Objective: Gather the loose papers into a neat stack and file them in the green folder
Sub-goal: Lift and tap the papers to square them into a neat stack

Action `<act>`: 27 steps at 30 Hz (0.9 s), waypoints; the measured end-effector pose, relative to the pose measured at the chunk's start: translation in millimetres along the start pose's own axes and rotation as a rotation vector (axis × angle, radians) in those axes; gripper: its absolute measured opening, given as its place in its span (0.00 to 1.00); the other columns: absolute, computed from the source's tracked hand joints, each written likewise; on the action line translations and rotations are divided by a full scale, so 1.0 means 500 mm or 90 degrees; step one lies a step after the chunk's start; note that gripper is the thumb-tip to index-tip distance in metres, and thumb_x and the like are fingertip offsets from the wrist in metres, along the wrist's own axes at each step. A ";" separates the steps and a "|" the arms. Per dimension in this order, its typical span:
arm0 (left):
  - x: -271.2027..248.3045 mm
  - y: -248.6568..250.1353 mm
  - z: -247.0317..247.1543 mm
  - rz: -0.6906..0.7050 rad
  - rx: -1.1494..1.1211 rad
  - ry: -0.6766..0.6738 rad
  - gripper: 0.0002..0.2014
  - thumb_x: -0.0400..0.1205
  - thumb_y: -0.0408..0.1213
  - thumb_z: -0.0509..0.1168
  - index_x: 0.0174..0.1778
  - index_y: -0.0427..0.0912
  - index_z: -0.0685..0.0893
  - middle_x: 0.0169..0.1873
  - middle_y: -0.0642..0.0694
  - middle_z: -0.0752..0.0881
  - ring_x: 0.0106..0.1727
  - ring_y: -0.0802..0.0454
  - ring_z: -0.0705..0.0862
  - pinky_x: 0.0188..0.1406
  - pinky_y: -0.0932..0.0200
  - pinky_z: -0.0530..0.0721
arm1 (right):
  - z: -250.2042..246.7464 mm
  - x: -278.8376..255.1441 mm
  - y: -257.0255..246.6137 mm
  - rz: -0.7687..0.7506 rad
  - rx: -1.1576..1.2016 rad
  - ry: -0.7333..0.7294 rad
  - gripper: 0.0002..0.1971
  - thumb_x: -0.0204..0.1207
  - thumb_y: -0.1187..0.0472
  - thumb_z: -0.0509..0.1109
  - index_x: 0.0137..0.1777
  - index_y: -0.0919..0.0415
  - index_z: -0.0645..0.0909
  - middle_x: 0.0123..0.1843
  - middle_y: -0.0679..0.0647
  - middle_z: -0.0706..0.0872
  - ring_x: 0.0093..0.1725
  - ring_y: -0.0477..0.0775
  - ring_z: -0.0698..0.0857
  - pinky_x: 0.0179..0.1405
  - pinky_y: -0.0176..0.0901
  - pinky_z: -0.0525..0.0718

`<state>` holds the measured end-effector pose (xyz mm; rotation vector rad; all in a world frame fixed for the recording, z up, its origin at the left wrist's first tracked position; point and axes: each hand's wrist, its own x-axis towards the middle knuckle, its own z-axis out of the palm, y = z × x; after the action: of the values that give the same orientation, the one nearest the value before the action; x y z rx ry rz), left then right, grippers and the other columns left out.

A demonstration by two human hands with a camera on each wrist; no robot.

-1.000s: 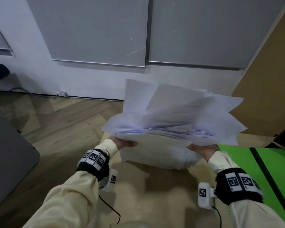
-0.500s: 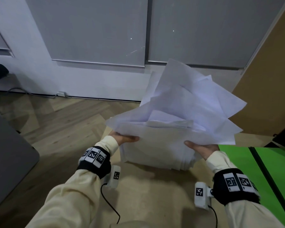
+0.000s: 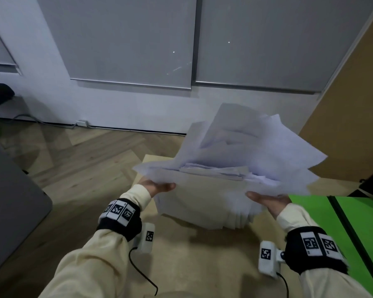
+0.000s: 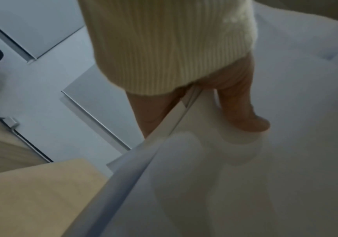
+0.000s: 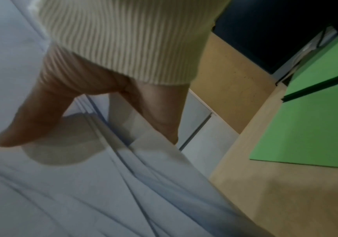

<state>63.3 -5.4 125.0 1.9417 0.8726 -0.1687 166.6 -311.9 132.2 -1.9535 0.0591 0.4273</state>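
I now tip the papers [image 3: 235,168] steeper, left grip [image 3: 157,187] and right grip [image 3: 267,201] each pinching an edge; sheets remain fanned, unsquared.

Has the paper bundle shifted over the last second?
Yes. The papers tipped up at the far edge and swung right, toward the brown panel; both hands hold them.

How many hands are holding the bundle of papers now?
2. The left hand grips the left edge of the papers, and the right hand grips the right edge, near the green folder. Most fingers are hidden behind the sheets.
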 end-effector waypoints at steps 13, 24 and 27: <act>0.004 0.011 0.048 0.079 0.077 -0.040 0.35 0.64 0.48 0.81 0.66 0.41 0.79 0.57 0.48 0.82 0.59 0.57 0.74 0.48 0.79 0.71 | 0.048 -0.037 -0.007 -0.035 -0.126 -0.140 0.32 0.53 0.32 0.78 0.55 0.49 0.87 0.53 0.52 0.89 0.57 0.59 0.85 0.68 0.56 0.78; 0.001 0.000 0.052 0.147 -0.176 0.097 0.34 0.71 0.30 0.76 0.74 0.36 0.72 0.68 0.38 0.80 0.69 0.44 0.78 0.59 0.64 0.72 | 0.023 -0.038 -0.001 0.003 -0.030 -0.113 0.40 0.44 0.35 0.81 0.59 0.48 0.81 0.63 0.52 0.83 0.66 0.53 0.79 0.74 0.47 0.70; -0.016 0.003 0.051 0.155 -0.267 0.099 0.32 0.70 0.27 0.76 0.70 0.35 0.75 0.60 0.38 0.83 0.66 0.42 0.80 0.57 0.62 0.74 | 0.019 -0.033 0.009 0.015 -0.034 -0.072 0.37 0.58 0.42 0.79 0.68 0.53 0.77 0.67 0.50 0.80 0.71 0.54 0.77 0.76 0.43 0.66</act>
<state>64.3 -30.6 116.3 1.6588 0.6964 0.2922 147.7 -307.9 130.3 -1.9788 -0.0010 0.5592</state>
